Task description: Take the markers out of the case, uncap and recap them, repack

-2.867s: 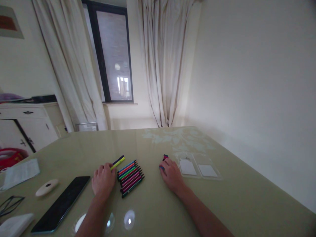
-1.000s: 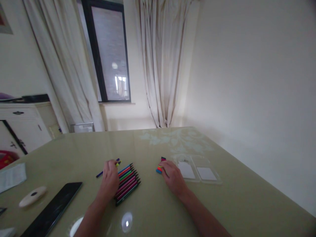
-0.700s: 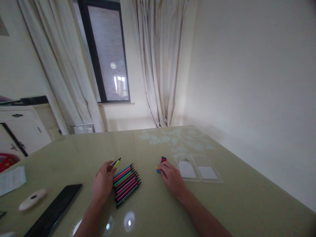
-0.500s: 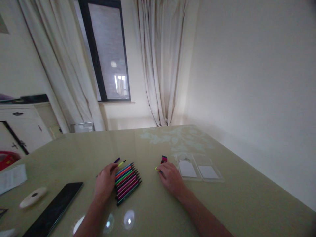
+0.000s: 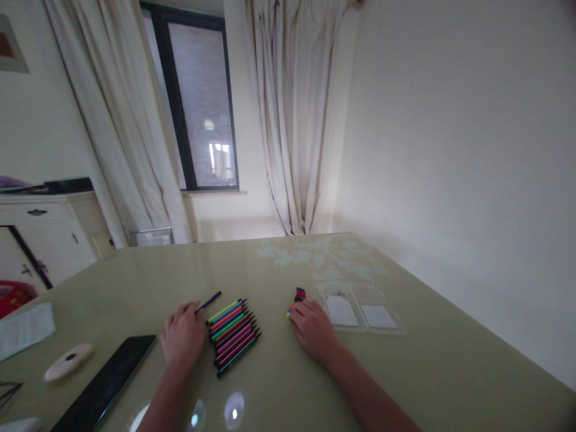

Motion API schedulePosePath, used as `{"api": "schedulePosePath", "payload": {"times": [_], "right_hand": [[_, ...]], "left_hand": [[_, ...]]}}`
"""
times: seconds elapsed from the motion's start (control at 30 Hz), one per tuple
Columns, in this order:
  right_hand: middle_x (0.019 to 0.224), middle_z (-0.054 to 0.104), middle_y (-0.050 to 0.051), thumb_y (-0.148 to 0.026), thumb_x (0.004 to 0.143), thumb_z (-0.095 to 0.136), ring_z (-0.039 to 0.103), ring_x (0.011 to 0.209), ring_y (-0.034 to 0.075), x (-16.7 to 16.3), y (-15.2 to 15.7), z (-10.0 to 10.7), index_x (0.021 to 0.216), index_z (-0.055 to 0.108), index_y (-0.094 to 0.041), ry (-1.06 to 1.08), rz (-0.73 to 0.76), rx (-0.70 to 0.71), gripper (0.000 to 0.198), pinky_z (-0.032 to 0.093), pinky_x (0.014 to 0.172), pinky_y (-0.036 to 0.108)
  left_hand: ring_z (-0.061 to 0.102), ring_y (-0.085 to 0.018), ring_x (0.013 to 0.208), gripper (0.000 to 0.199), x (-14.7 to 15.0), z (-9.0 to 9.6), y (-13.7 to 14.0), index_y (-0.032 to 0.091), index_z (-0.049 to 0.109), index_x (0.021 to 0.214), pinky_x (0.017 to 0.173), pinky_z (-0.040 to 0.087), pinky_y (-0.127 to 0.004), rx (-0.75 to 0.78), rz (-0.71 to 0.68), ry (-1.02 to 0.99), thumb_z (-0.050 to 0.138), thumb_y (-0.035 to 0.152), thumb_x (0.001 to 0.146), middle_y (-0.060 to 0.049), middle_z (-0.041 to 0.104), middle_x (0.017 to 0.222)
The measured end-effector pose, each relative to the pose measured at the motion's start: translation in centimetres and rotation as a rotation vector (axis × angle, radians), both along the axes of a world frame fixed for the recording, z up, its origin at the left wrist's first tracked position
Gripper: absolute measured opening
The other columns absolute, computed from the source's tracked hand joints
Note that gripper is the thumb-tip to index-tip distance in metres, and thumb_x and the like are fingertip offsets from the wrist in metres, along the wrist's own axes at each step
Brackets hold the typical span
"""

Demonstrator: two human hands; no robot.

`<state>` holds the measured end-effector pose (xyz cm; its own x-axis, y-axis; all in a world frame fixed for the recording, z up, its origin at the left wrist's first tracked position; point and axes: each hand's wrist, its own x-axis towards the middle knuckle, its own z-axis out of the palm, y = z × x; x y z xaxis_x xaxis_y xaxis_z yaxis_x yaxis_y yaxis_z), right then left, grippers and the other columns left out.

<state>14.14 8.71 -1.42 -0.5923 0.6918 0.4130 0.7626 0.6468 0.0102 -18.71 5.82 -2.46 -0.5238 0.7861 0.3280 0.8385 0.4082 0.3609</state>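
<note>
Fingers of the left hand curl loosely at the purple pen, which points to two o'clock; grip unclear. At three o'clock, the yellow pen now heads the slanted, bare-tipped row of pens, leaving purple apart. Right hand bends its fingers over bright caps at eleven o'clock, hold hidden.

Bare left grip and bare right grip, narrow wrists, forearms bare along their visible length

Pen row on table between left hand and right hand; phone left, case right.
</note>
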Motion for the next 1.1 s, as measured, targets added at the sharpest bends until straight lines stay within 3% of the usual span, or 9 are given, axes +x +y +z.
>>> {"api": "schedulePosePath", "payload": {"times": [0.17, 0.27, 0.43, 0.5, 0.57, 0.73, 0.9, 1.03, 1.1], "right_hand": [[0.103, 0.071, 0.008, -0.014, 0.095, 0.062, 0.061, 0.103, 0.025, 0.0, 0.0, 0.0, 0.093, 0.07, -0.02, 0.054, -0.005, -0.022, 0.01, 0.048, 0.093, 0.039], [0.106, 0.071, 0.007, -0.017, 0.096, 0.063, 0.063, 0.104, 0.026, 0.0, -0.1, 0.2, 0.1, 0.071, -0.021, 0.192, -0.009, -0.066, 0.01, 0.05, 0.093, 0.04], [0.124, 0.069, 0.01, -0.033, 0.104, 0.056, 0.063, 0.114, 0.026, 0.0, -0.2, 0.6, 0.146, 0.05, -0.024, 0.537, 0.033, -0.069, 0.044, 0.051, 0.099, 0.042], [0.12, 0.07, 0.01, -0.039, 0.106, 0.051, 0.065, 0.111, 0.025, 0.1, -0.3, 0.5, 0.145, 0.052, -0.025, 0.605, 0.101, -0.061, 0.041, 0.053, 0.098, 0.041], [0.109, 0.073, 0.009, -0.041, 0.108, 0.046, 0.067, 0.103, 0.024, 0.1, -0.3, 0.4, 0.13, 0.064, -0.023, 0.639, 0.162, -0.056, 0.034, 0.055, 0.092, 0.039], [0.097, 0.075, 0.007, -0.043, 0.107, 0.048, 0.068, 0.092, 0.022, -0.6, -1.0, 0.4, 0.115, 0.073, -0.022, 0.637, 0.273, -0.104, 0.034, 0.055, 0.085, 0.034], [0.096, 0.077, 0.005, -0.043, 0.107, 0.049, 0.069, 0.089, 0.02, -1.2, -1.5, 0.9, 0.117, 0.075, -0.025, 0.611, 0.378, -0.152, 0.033, 0.055, 0.083, 0.031], [0.099, 0.079, 0.006, -0.04, 0.105, 0.053, 0.072, 0.093, 0.021, 0.9, -0.1, 1.4, 0.112, 0.077, -0.024, 0.788, 0.222, -0.096, 0.03, 0.056, 0.086, 0.031], [0.101, 0.079, 0.007, -0.038, 0.104, 0.055, 0.072, 0.093, 0.023, 2.4, 1.0, 1.4, 0.111, 0.078, -0.023, 0.858, 0.087, -0.045, 0.029, 0.056, 0.087, 0.034]], "left_hand": [[0.063, -0.036, 0.111, 0.04, -0.7, 0.2, -0.6, 0.021, 0.071, 0.12, 0.085, 0.052, -0.046, -0.093, 0.022, 0.011, 0.039, 0.034, 0.1, -0.014, 0.071, 0.122], [0.064, -0.033, 0.106, 0.038, 0.4, 0.9, -0.3, 0.019, 0.072, 0.112, 0.091, 0.05, -0.044, 0.014, -0.061, 0.031, 0.038, 0.031, 0.1, -0.013, 0.073, 0.116], [0.064, -0.026, 0.107, 0.028, 6.5, 2.1, -0.3, 0.024, 0.072, 0.108, 0.098, 0.049, -0.04, 0.284, -0.529, -0.097, 0.046, 0.03, 0.099, -0.005, 0.076, 0.108], [0.064, -0.025, 0.104, 0.026, 9.0, 2.3, -0.8, 0.027, 0.072, 0.108, 0.094, 0.049, -0.041, 0.277, -0.735, -0.052, 0.048, 0.029, 0.1, -0.003, 0.076, 0.106], [0.065, -0.024, 0.101, 0.024, 10.6, 2.3, -1.5, 0.027, 0.071, 0.108, 0.091, 0.049, -0.041, 0.311, -0.82, -0.004, 0.047, 0.028, 0.102, -0.003, 0.076, 0.103], [0.066, -0.025, 0.107, 0.029, 11.9, 2.2, -2.8, 0.024, 0.063, 0.121, 0.095, 0.05, -0.04, 0.355, -0.822, 0.078, 0.047, 0.041, 0.105, -0.008, 0.072, 0.114], [0.069, -0.025, 0.099, 0.032, 13.0, 3.2, -3.4, 0.023, 0.065, 0.107, 0.086, 0.051, -0.036, 0.073, -0.803, 0.091, 0.048, 0.05, 0.102, -0.008, 0.073, 0.105], [0.071, -0.025, 0.094, 0.039, 10.5, 3.1, -2.5, 0.022, 0.064, 0.107, 0.084, 0.052, -0.035, -0.086, -0.567, 0.02, 0.048, 0.056, 0.099, -0.008, 0.075, 0.102], [0.068, -0.028, 0.106, 0.037, 7.9, 2.2, -1.6, 0.02, 0.064, 0.116, 0.094, 0.052, -0.041, 0.009, -0.473, 0.048, 0.045, 0.047, 0.1, -0.011, 0.072, 0.116]]}}
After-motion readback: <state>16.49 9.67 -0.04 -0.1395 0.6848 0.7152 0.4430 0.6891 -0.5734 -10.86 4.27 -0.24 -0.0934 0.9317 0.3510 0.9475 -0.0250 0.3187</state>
